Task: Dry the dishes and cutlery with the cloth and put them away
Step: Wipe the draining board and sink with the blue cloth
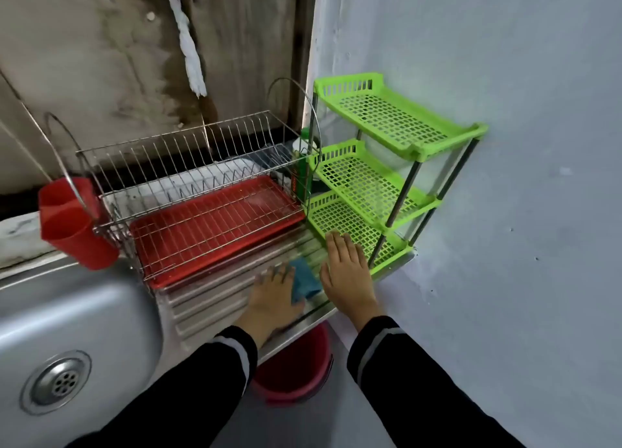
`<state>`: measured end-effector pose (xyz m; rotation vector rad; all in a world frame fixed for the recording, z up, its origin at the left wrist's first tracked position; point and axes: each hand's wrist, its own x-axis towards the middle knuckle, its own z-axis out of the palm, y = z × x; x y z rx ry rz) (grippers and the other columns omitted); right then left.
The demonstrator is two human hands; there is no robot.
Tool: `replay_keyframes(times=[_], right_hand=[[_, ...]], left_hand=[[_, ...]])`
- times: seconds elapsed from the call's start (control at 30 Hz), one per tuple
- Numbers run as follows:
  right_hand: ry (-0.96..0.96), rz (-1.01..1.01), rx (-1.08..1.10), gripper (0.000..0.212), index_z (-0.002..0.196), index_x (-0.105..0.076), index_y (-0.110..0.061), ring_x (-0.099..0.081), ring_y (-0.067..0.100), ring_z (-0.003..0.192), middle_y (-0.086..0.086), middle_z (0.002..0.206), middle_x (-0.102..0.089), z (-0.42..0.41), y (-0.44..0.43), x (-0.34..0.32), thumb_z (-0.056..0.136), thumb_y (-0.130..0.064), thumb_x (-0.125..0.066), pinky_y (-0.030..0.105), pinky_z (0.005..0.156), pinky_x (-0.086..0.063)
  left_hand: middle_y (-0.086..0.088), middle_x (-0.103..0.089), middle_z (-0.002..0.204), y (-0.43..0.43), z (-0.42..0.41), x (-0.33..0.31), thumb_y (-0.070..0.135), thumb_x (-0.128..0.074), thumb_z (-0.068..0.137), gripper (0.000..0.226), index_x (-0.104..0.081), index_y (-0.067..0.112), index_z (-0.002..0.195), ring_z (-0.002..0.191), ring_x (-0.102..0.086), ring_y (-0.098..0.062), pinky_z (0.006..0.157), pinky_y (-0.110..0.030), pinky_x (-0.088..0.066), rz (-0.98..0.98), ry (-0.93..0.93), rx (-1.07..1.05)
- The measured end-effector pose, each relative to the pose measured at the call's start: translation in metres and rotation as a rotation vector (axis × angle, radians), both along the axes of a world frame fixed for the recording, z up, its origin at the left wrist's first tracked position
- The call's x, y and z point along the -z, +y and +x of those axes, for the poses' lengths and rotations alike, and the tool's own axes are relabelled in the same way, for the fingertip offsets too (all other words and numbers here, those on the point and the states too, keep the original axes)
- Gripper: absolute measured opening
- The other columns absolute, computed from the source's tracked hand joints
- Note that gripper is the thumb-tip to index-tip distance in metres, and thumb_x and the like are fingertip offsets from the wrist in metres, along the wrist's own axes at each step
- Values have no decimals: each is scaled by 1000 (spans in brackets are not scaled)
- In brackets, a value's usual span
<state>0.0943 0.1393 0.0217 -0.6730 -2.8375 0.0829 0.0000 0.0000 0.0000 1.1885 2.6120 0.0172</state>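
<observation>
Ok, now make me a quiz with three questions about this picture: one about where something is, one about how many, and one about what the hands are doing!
1. Where is the blue cloth?
A. On a chair
B. On the ridged draining board, between the two hands
C. Inside a drawer

2. How many tiers does the green shelf have?
A. One
B. Three
C. Six

3. How are the left hand and right hand?
A. Both flat, fingers straight
B. Both clenched into fists
C. Both lifting a plate

Answers:
1 B: the cloth lies on the steel ridges with a hand on each side.
2 B: three green slotted trays are stacked on poles.
3 A: both palms face down, fingers stretched out, gripping nothing.
</observation>
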Motion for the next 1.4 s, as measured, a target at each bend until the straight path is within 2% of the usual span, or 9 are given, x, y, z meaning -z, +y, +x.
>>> replay_keyframes(times=[0.17, 0.47, 0.6, 0.8, 0.9, 1.07, 1.17, 1.23, 1.4], right_hand=[[-11, -52, -1, 65, 152, -36, -7, -33, 31, 146, 12, 158, -36, -2, 10, 8, 97, -38, -19, 50, 118, -23], [-19, -129, -43, 76, 157, -22, -9, -15, 29, 153, 10, 164, -21, -6, 19, 10, 91, -42, -5, 43, 122, -5], [-45, -139, -64, 75, 158, -19, -9, -12, 28, 153, 11, 164, -20, -13, 21, 6, 90, -41, -6, 43, 122, -4], [-35, -158, -84, 81, 156, -24, -8, -15, 29, 152, 13, 162, -25, -28, 14, 10, 87, -44, -2, 46, 122, -9], [-60, -157, -112, 82, 156, -22, -8, -11, 29, 153, 13, 163, -22, -32, 8, 11, 87, -44, 1, 44, 121, -1], [-54, -158, -124, 82, 157, -18, -10, -6, 27, 154, 11, 165, -18, -32, 7, 11, 86, -44, 3, 40, 119, 6], [-53, -167, -106, 81, 156, -23, -9, -11, 28, 153, 11, 163, -23, -30, 11, 13, 87, -44, 0, 43, 121, -1], [-41, -177, -90, 80, 155, -27, -7, -16, 30, 152, 13, 161, -28, -29, 12, 14, 88, -44, -4, 46, 122, -7], [-72, -186, -82, 85, 156, -24, -7, -11, 29, 153, 13, 163, -24, -29, 5, 13, 83, -45, 1, 45, 122, -4]], left_hand=[[-8, -1, 165, 12, 2, 13, 51, -48, 97, 83, -4, 14, 157, 151, -7, -31, 121, -47, -16, -62, -89, -25], [-14, -14, 162, 15, -24, 8, 19, -50, 99, 57, -30, 19, 153, 144, -26, -38, 111, -46, -36, -20, -204, -57], [-12, -30, 155, -13, -33, 7, 27, -51, 99, 41, -53, 26, 140, 137, -35, -38, 111, -42, -34, 150, -201, -185], [-1, -29, 155, -32, -46, -2, 41, -56, 85, 47, -52, 51, 130, 134, -38, -29, 114, -38, -30, 2, -156, -289], [-4, -47, 142, -21, -47, -3, 44, -48, 88, 36, -60, 40, 122, 123, -50, -28, 104, -36, -42, 120, -244, -443], [-15, -41, 136, -12, -49, 7, 38, -58, 85, 63, -36, 9, 137, 124, -44, -34, 101, -38, -40, 149, -244, -656], [-7, -52, 127, -13, -60, 25, 63, -40, 70, 79, -49, 15, 133, 112, -44, -28, 92, -32, -38, 122, -287, -652], [-3, -52, 123, -14, -61, 29, 71, -48, 67, 81, -51, 19, 129, 111, -45, -25, 87, -30, -41, 115, -295, -645], [-3, -65, 117, -17, -50, 8, 40, -76, 74, 52, -62, 14, 116, 105, -62, -18, 88, -29, -52, 206, -395, -635]])
